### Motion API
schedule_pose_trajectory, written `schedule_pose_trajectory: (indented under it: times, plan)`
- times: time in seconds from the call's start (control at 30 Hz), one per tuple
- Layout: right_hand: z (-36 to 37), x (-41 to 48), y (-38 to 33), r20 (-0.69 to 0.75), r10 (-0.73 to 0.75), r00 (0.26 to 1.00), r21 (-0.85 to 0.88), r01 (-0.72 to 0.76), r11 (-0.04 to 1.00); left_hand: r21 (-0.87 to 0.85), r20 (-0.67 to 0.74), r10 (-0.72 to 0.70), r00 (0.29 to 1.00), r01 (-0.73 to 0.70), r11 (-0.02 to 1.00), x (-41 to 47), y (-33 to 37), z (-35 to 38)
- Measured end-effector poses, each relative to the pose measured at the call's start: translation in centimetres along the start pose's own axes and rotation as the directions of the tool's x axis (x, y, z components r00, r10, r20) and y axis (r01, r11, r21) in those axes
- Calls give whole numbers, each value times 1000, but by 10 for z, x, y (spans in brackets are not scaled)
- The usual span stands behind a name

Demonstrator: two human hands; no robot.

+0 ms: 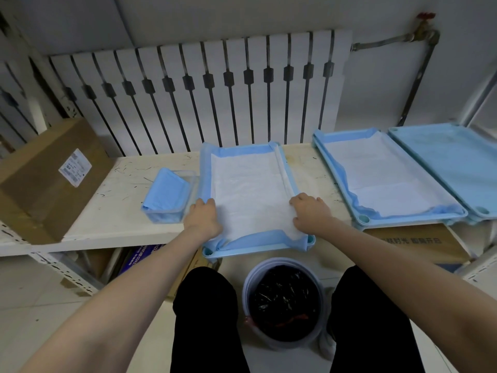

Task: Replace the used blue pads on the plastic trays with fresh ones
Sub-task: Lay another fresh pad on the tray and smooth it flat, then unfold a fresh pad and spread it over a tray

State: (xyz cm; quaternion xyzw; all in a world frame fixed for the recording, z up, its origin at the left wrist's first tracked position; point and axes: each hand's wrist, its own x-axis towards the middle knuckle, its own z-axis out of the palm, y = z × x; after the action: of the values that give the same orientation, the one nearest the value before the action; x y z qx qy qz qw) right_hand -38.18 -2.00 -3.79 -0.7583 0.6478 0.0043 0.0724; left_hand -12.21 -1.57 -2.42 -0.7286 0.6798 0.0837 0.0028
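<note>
A light blue plastic tray (311, 239) lies at the shelf's front edge, lined with a pad (248, 184) that is white in the middle with blue borders. My left hand (203, 216) presses flat on the pad's near left side. My right hand (309, 212) presses on its near right side, fingers spread. To the right lies a second tray (363, 219) with a pad (387, 179) in it, and beyond it a bare blue tray (451, 162). A clear box of folded blue pads (166, 195) stands left of the middle tray.
A cardboard box (45, 179) fills the shelf's left end. On the floor between my knees stands a bin (285, 302) lined with a black bag. A white radiator (204, 95) runs behind the shelf (115, 211). More boxes sit under the shelf.
</note>
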Motion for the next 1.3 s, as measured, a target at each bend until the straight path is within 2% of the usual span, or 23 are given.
schedule_pose_trajectory:
  times: [0.1,0.17,0.3,0.43,0.53,0.77,0.83,0.97,1.07,1.17,1.23,1.3]
  plan:
    - [6,-9,4,-24,142,990,133,-137,982,-131,61,-164,985,171,977,-7,-1,3]
    - [11,-13,9,10,208,978,246,-204,948,-181,124,-233,964,253,950,-10,-3,5]
    - [16,-18,14,64,282,957,396,-284,873,-186,223,-251,942,294,937,-11,-3,6]
    - [15,-20,18,139,319,937,537,-342,771,-182,203,-256,945,294,938,-11,3,8]
    - [12,-23,23,183,315,931,527,-364,768,-148,193,-257,947,287,946,-13,9,8]
    - [-7,-34,37,189,305,933,349,-354,868,-179,180,-192,965,224,958,-12,34,3]
    - [-12,-38,41,148,306,940,265,-336,904,-202,176,-173,969,207,957,-11,44,4]
    - [-25,-45,45,-113,347,931,169,-326,930,-222,153,-151,977,183,958,-6,69,11]
    - [-28,-42,56,-235,381,894,366,-282,887,-228,143,-131,981,162,960,-1,83,14]
    - [-29,-40,81,-275,497,823,614,-247,749,-228,163,-137,977,172,958,7,92,16]
    - [-29,-42,99,-280,571,772,698,-245,673,-179,171,-167,971,198,964,6,104,9]
    - [-26,-46,120,-268,635,724,758,-249,603,-120,115,-223,968,237,964,8,123,3]
